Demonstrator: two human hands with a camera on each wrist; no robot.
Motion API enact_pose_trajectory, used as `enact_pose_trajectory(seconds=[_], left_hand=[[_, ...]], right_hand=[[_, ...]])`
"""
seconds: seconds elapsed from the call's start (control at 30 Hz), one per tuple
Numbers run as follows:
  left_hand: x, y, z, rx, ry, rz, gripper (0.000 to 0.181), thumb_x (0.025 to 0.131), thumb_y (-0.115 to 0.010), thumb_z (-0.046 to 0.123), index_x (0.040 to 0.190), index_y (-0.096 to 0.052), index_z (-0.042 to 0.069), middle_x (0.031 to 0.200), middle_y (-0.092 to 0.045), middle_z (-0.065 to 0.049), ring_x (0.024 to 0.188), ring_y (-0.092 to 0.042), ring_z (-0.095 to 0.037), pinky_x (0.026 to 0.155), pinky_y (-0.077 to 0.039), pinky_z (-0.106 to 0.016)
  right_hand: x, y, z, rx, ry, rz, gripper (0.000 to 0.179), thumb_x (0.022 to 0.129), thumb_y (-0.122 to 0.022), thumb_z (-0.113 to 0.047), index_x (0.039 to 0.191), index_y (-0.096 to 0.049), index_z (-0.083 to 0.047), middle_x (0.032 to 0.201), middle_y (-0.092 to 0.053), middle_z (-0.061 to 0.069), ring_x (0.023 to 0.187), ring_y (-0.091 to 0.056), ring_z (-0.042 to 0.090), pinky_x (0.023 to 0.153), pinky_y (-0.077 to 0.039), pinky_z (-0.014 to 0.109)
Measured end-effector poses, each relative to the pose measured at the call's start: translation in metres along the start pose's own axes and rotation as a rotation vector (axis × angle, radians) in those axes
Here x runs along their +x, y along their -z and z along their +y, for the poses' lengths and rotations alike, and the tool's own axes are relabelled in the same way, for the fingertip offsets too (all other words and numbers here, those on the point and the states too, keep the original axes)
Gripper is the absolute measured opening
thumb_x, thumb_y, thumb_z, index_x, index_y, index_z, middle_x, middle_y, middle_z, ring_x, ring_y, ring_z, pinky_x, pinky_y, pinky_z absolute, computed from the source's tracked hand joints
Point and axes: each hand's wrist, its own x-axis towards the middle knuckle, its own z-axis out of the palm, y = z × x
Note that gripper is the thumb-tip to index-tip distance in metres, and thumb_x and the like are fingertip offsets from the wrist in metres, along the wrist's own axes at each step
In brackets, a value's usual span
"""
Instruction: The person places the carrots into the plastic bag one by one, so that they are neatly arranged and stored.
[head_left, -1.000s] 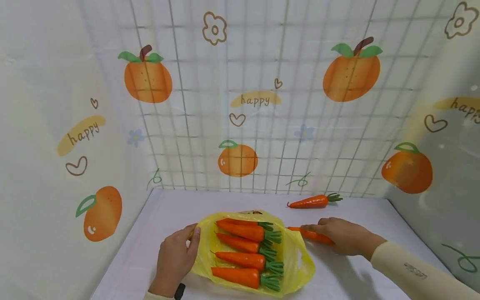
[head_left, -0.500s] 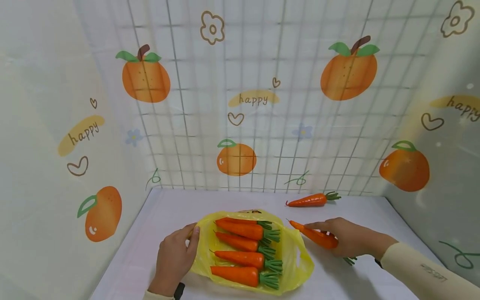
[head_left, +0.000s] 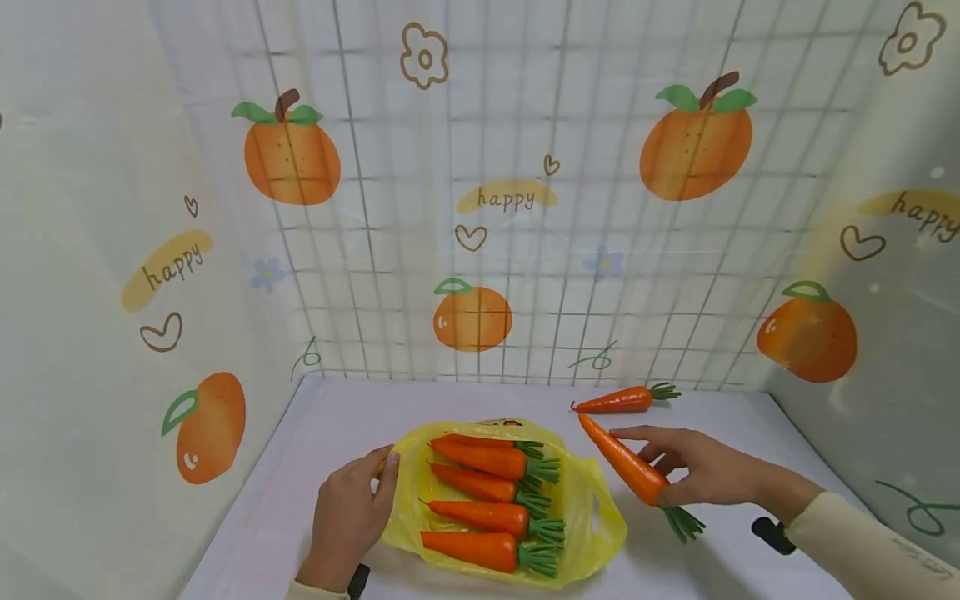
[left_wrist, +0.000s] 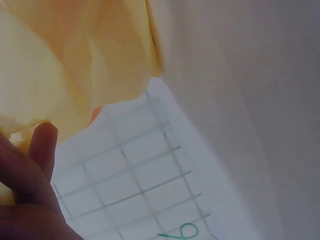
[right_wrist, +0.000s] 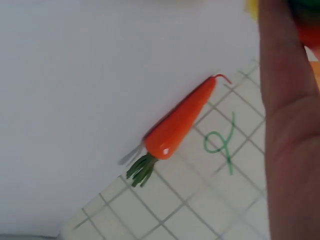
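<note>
In the head view my left hand (head_left: 351, 507) grips the left edge of a yellow plastic bag (head_left: 592, 521), thumb on the near side of the rim. The bag lies with its mouth spread, and several orange carrots (head_left: 480, 521) with green tops lie side by side inside. To the right, my right hand (head_left: 701, 467) pinches another carrot (head_left: 626, 457) near its thick end, tip pointing up and left, green top hanging below. In the left wrist view, fingers (left_wrist: 44, 145) press against the bag's film (left_wrist: 115, 65). The right wrist view shows the side of my right hand (right_wrist: 292, 130).
One loose carrot (head_left: 618, 402) lies at the back right of the white table (head_left: 337, 408), also seen in the right wrist view as a carrot (right_wrist: 180, 122). A wall sheet (head_left: 405, 242) printed with oranges and a grid stands behind the table.
My right hand has lifted the carrot from the table beside the bag and tilted it, its tip now higher. My left hand keeps its hold on the bag.
</note>
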Motion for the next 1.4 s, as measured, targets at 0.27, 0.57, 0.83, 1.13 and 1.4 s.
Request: enact_pose_trajectory(seconds=[0.27, 0.57, 0.83, 1.13, 1.4], left_hand=[[-0.002, 0.000, 0.004, 0.015, 0.010, 0.000, 0.038, 0.108, -0.061, 0.043, 0.126, -0.079, 0.015, 0.093, -0.077, 0.005, 0.081, -0.072, -0.015, 0.075, -0.063, -0.043], [-0.003, 0.000, 0.005, 0.015, -0.002, 0.011, 0.038, 0.108, -0.061, 0.042, 0.125, -0.079, 0.014, 0.092, -0.077, 0.004, 0.081, -0.073, -0.015, 0.074, -0.063, -0.043], [-0.004, 0.002, 0.004, -0.005, -0.006, 0.005, 0.040, 0.109, -0.059, 0.045, 0.125, -0.080, 0.015, 0.093, -0.077, 0.006, 0.082, -0.072, -0.014, 0.075, -0.062, -0.042], [0.000, 0.002, 0.001, -0.029, -0.018, 0.014, 0.037, 0.108, -0.059, 0.043, 0.124, -0.080, 0.017, 0.091, -0.076, 0.008, 0.080, -0.070, -0.011, 0.073, -0.062, -0.041], [0.002, 0.004, 0.004, -0.033, -0.028, 0.021, 0.035, 0.108, -0.061, 0.041, 0.124, -0.080, 0.016, 0.091, -0.076, 0.007, 0.082, -0.072, -0.013, 0.076, -0.063, -0.044]], right_hand=[[-0.008, 0.005, -0.031, 0.176, 0.109, -0.065, 0.087, 0.094, -0.074, -0.001, 0.167, -0.032, -0.021, 0.128, -0.065, 0.023, 0.107, -0.072, 0.039, 0.086, -0.062, 0.041], [0.004, -0.001, -0.083, 0.147, 0.226, -0.213, 0.085, 0.092, -0.074, -0.004, 0.166, -0.035, -0.019, 0.130, -0.067, 0.017, 0.107, -0.072, 0.037, 0.086, -0.063, 0.046], [0.045, -0.019, -0.119, 0.005, 0.294, -0.359, 0.078, 0.091, -0.073, -0.004, 0.161, -0.046, -0.023, 0.127, -0.069, 0.006, 0.098, -0.074, 0.026, 0.086, -0.062, 0.042], [0.097, -0.038, -0.147, -0.216, 0.289, -0.417, 0.080, 0.081, -0.073, -0.006, 0.153, -0.056, -0.034, 0.126, -0.069, -0.010, 0.100, -0.068, 0.016, 0.090, -0.060, 0.033], [0.128, -0.058, -0.147, -0.468, 0.267, -0.386, 0.084, 0.075, -0.079, -0.002, 0.147, -0.062, -0.040, 0.113, -0.065, -0.016, 0.080, -0.055, 0.009, 0.064, -0.052, 0.026]])
